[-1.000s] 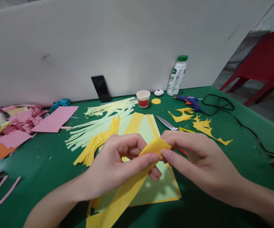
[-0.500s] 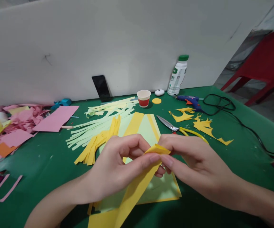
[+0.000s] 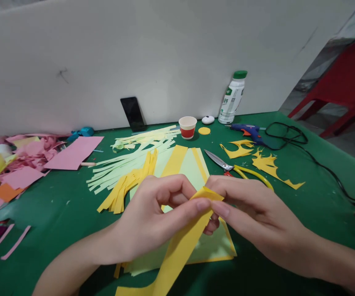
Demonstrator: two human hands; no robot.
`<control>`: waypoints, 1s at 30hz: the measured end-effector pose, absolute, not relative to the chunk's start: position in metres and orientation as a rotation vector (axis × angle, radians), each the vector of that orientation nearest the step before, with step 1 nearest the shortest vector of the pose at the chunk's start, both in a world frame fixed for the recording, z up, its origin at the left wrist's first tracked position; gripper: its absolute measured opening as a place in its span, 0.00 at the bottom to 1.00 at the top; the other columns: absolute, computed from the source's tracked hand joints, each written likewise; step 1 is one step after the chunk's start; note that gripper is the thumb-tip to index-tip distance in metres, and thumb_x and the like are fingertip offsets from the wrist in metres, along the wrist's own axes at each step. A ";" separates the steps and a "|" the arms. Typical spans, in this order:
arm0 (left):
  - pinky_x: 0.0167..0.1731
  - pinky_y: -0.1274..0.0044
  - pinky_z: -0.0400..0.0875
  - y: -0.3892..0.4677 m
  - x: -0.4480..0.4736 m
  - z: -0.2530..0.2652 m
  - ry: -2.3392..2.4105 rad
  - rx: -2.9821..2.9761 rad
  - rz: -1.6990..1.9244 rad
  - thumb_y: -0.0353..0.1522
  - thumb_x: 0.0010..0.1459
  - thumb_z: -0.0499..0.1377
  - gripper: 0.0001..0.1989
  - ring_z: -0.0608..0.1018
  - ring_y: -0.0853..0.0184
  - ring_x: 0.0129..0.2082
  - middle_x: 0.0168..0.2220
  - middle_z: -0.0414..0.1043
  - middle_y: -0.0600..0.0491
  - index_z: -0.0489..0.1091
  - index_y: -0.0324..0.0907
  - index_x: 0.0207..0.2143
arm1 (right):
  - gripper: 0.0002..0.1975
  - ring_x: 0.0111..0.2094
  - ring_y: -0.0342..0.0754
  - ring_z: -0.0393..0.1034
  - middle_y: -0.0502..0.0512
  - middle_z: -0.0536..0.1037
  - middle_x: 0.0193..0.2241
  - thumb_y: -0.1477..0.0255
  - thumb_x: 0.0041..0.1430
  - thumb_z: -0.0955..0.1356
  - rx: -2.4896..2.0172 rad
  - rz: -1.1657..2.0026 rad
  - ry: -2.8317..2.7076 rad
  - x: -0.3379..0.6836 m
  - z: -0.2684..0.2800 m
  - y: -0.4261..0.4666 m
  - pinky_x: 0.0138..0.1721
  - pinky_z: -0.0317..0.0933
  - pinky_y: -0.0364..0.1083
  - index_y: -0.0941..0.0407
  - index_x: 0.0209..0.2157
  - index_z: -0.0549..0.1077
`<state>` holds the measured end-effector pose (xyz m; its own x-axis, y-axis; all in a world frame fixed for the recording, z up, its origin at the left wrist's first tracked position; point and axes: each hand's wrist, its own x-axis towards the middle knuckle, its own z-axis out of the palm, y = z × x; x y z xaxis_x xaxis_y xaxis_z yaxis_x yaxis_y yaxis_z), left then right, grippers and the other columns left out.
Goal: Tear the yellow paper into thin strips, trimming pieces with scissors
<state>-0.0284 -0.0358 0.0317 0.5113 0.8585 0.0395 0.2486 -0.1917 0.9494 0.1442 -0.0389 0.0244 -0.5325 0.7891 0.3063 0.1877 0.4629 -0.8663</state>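
Observation:
A long yellow paper strip (image 3: pixel 182 246) is pinched near its top end by both of my hands, where the end is folded over. My left hand (image 3: pixel 162 213) is closed, its thumb pressing on the strip's face. From the other side, my right hand (image 3: pixel 251 218) grips the folded edge between thumb and fingers. The strip's lower end hangs toward me and bends left. Pale green paper sheets (image 3: pixel 208 248) lie below my hands, with yellow paper at their edge. Yellow fringed strips (image 3: pixel 118 191) lie left of my left hand. Scissors with yellow handles (image 3: pixel 223 162) rest beyond my right hand.
Along the white wall stand a phone (image 3: pixel 132 114), a paper cup (image 3: pixel 187 128) and a bottle (image 3: pixel 233 98). A glue gun (image 3: pixel 247 130) with a black cord and yellow scraps (image 3: pixel 270 164) lie right. Pink paper (image 3: pixel 75 154) and scraps crowd the left. Green strips (image 3: pixel 134 164) spread behind.
Both hands still pinch the strip's folded end. The strip's lower part has shifted slightly right and its bottom end has slid down. The whole view has shifted slightly.

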 end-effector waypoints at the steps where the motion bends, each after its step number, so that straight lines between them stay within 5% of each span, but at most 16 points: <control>1: 0.16 0.83 0.57 -0.036 -0.028 0.032 0.934 1.709 0.732 0.38 0.57 0.55 0.14 0.72 0.72 0.18 0.19 0.73 0.52 0.61 0.39 0.22 | 0.13 0.24 0.36 0.63 0.47 0.69 0.21 0.77 0.58 0.59 -0.813 1.070 -1.988 0.144 0.024 -0.039 0.25 0.57 0.35 0.58 0.21 0.65; 30: 0.20 0.85 0.61 -0.032 -0.022 0.026 0.695 1.513 0.807 0.32 0.58 0.55 0.08 0.72 0.76 0.25 0.24 0.71 0.57 0.63 0.39 0.26 | 0.11 0.25 0.38 0.62 0.47 0.66 0.21 0.76 0.59 0.59 -0.669 1.290 -1.769 0.143 0.012 -0.035 0.26 0.57 0.38 0.57 0.22 0.61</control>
<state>-0.0222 -0.0321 0.0261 0.5777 0.8108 0.0941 -0.0275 -0.0959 0.9950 0.1429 -0.0353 0.0116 -0.5164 0.7986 0.3091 -0.0500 0.3322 -0.9419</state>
